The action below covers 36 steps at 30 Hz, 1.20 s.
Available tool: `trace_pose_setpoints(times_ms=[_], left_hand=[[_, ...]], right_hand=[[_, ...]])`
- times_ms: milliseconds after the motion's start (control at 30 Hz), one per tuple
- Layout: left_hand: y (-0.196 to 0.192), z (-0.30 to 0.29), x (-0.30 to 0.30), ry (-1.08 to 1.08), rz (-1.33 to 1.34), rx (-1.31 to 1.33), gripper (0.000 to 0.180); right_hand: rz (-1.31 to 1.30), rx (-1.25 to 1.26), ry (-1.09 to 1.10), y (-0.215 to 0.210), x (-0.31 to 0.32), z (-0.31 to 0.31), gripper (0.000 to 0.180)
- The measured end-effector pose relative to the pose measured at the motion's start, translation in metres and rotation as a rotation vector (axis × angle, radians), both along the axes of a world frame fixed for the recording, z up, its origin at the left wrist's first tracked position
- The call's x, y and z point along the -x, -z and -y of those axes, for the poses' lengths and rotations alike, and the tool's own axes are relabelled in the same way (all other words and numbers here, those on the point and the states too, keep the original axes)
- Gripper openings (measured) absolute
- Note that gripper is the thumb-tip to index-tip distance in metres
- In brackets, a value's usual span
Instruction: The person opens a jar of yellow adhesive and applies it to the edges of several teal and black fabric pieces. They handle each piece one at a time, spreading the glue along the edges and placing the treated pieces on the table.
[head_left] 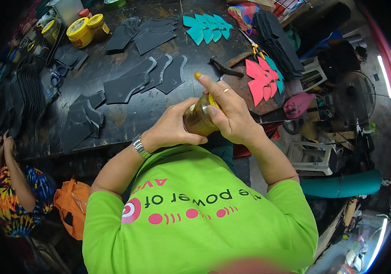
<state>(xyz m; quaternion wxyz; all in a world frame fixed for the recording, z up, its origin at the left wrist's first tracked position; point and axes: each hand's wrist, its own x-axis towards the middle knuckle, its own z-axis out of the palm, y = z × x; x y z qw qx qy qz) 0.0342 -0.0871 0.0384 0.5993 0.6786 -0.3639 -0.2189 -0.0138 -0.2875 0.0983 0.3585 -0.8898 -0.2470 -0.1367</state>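
Observation:
My left hand (172,121) is wrapped round a see-through jar (198,118) with brownish contents, held tilted in front of my chest. My right hand (232,109) closes over the jar's top, where part of a yellow lid (212,101) shows between the fingers. Its index finger points outward, with something yellow-orange on the tip. Beyond my hands, dark grey cut pieces (129,84) with curved edges overlap on the black table (127,121). A hammer (226,67) lies past my right hand, beside red cut pieces (263,80).
Teal cut pieces (207,27) lie at the far side, near a stack of dark pieces (275,43). Yellow-lidded jars (79,33) and blue-handled scissors (58,76) are at left. Another person's arm (20,182) reaches the table's left end. A white plastic stool (312,157) stands right.

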Motion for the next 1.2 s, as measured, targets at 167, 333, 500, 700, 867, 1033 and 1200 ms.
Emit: trace_pose_setpoints(times_ms=[167, 333, 500, 700, 867, 1033, 1200], left_hand=[[-0.002, 0.015, -0.003, -0.107, 0.06, 0.0, 0.081], [0.002, 0.043, -0.014, -0.319, 0.229, 0.039, 0.088], [0.01, 0.052, -0.025, -0.343, 0.12, 0.038, 0.09], [0.028, 0.057, -0.023, -0.379, 0.278, -0.04, 0.089], [0.037, 0.047, -0.021, -0.368, 0.141, -0.007, 0.09], [0.042, 0.044, -0.015, -0.358, 0.179, 0.036, 0.089], [0.041, 0.049, -0.014, -0.366, 0.244, 0.007, 0.09]], right_hand=[[-0.075, -0.153, 0.116, 0.005, -0.006, 0.005, 0.077], [-0.23, -0.735, 0.062, -0.003, -0.048, 0.032, 0.072], [-0.107, -0.25, 0.033, -0.03, -0.044, 0.059, 0.035], [0.415, 0.822, 0.141, -0.026, -0.041, 0.022, 0.027], [0.387, 0.741, 0.115, -0.005, -0.013, 0.01, 0.032], [0.261, 0.428, 0.212, 0.013, 0.005, 0.013, 0.046], [0.043, 0.025, 0.184, 0.011, 0.011, 0.034, 0.035]])
